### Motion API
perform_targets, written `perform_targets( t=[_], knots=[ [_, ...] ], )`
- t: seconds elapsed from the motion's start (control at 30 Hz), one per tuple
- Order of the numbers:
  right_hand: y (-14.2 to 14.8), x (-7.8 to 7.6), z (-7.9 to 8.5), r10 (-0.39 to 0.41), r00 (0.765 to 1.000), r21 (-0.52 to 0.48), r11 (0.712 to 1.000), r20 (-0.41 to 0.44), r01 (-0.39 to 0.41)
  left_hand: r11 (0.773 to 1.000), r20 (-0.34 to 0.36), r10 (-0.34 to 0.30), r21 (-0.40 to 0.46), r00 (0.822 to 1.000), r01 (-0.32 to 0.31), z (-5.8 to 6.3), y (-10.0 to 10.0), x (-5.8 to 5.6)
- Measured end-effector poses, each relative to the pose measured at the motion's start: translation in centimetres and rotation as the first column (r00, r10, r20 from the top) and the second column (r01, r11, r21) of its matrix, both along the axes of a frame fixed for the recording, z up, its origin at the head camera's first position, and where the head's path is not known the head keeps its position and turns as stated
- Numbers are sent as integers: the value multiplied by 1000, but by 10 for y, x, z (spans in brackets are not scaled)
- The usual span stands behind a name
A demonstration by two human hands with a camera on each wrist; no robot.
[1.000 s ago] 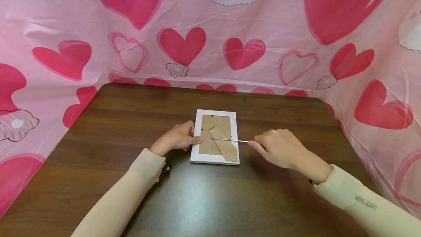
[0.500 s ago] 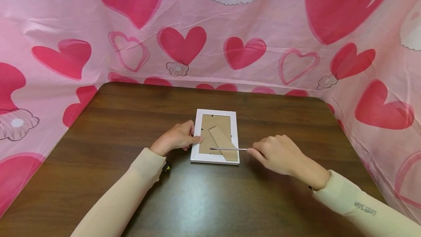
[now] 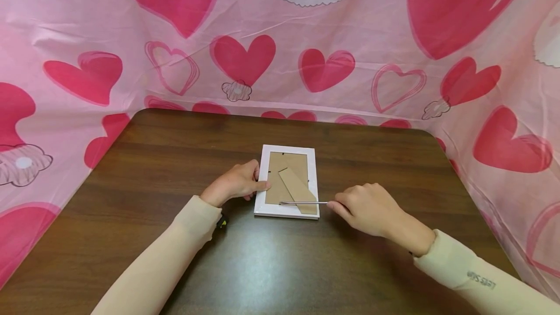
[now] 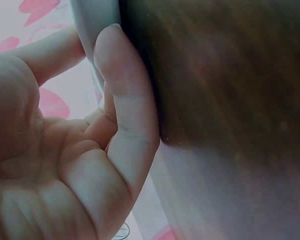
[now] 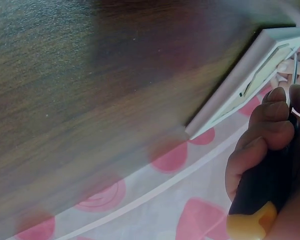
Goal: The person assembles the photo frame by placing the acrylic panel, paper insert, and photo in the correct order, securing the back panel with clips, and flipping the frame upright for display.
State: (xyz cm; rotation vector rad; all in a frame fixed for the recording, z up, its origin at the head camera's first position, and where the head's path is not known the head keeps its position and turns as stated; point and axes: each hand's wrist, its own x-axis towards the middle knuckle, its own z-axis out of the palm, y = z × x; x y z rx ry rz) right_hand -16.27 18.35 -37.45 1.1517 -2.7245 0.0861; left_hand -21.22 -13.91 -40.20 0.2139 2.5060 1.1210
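Left hand (image 3: pixel 236 181) pinched the frame (image 3: pixel 287 180), seemingly light and stiff, at nine o'clock, a sound hold; right hand (image 3: pixel 368 210) gripped a screwdriver (image 3: pixel 309 202).

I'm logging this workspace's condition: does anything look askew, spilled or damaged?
Nothing visibly spilled or damaged. Only the flat tan cardboard stand looks askew, slanting across the back of the white rectangular frame over its lower-right corner, though possibly by design.
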Motion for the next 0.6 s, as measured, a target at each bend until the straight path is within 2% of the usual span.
perform_targets(
  t=[0.6],
  knots=[
    [1,2,-5,-4,999,4,1000,-33,4,1000,4,-8,-1,1000,8,0,-1,-1]
  ],
)
